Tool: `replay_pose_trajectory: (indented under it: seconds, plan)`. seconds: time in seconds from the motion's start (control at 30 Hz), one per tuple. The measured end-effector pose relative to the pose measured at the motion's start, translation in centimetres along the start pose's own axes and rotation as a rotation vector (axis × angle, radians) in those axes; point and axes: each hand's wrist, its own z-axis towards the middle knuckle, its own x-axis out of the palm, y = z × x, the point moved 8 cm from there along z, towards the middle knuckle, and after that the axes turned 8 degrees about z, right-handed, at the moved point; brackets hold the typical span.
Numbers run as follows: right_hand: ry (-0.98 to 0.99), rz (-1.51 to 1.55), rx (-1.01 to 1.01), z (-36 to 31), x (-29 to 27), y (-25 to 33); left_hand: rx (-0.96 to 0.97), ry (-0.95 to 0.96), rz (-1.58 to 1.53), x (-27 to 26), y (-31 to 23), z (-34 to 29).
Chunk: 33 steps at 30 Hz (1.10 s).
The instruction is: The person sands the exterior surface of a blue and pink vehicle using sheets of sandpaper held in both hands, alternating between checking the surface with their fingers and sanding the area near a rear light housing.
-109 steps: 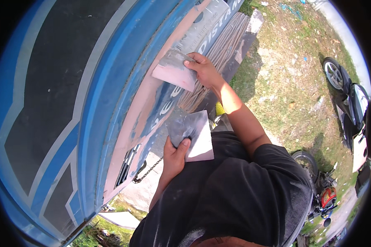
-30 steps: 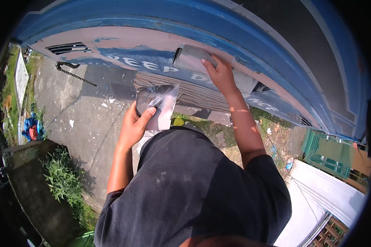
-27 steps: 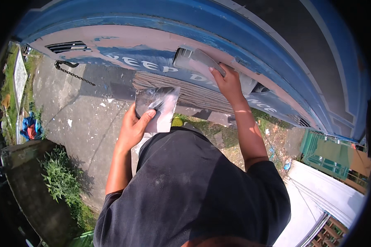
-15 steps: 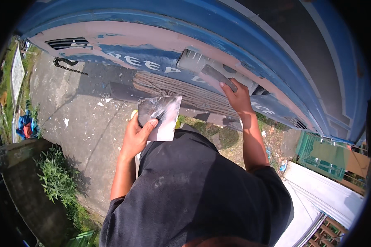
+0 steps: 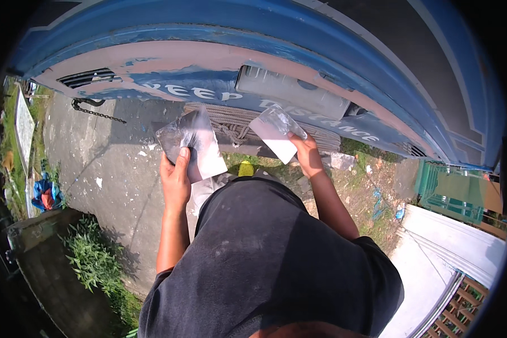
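My left hand (image 5: pixel 176 183) is closed on a thin, flat square sheet (image 5: pixel 207 152), thumb lying on its upper face. A dark grey smear covers part of that face, and the rest looks pale and shiny. To its right, my right hand (image 5: pixel 308 159) grips a thin flat rectangular plate (image 5: pixel 274 134) by its near right corner. The plate is pale, with streaks toward its far end. Both pieces are held apart from each other, in front of a blue vehicle panel (image 5: pixel 124 93) with pinkish patches and white lettering.
A grey rectangular recess (image 5: pixel 293 90) sits in the panel, above coiled rope (image 5: pixel 328 138) along the bumper. A hook with a chain (image 5: pixel 98 111) hangs at left. Concrete ground (image 5: pixel 118 180), a leafy plant (image 5: pixel 90 262) and a white ledge (image 5: pixel 428 253) lie around me.
My right hand has come away from the panel's recess, back toward me and left, and its plate has turned. My left hand with the square sheet has shifted slightly left.
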Motion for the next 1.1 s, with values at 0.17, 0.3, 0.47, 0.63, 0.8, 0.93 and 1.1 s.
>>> replay_pose_trajectory:
  seconds: [0.17,0.3,0.47,0.63,0.8,0.93,1.1]
  plan:
    - [0.129,0.216,0.234,-1.8,0.6,-1.4,-0.084,-0.13,0.016,-1.6,0.6,0.5]
    - [0.255,0.315,0.215,-3.0,3.2,-0.4,0.152,-0.113,0.528,-1.8,-1.6,0.7]
    - [0.241,0.03,-0.038,-0.5,5.9,2.1,0.101,-0.04,-0.03,1.1,-4.5,0.6]
    - [0.154,-0.189,-0.182,0.1,8.7,5.1,0.105,-0.062,0.01,0.7,-5.2,0.0]
    - [0.155,0.529,0.203,1.9,9.3,0.9,0.15,-0.075,0.037,-0.9,-4.6,0.0]
    - [0.07,0.654,0.288,4.4,10.2,1.7,0.189,-0.003,0.107,-1.9,-3.6,0.6]
    - [0.13,0.754,0.27,5.9,13.1,5.4,0.157,0.003,0.154,-5.5,-1.8,2.9]
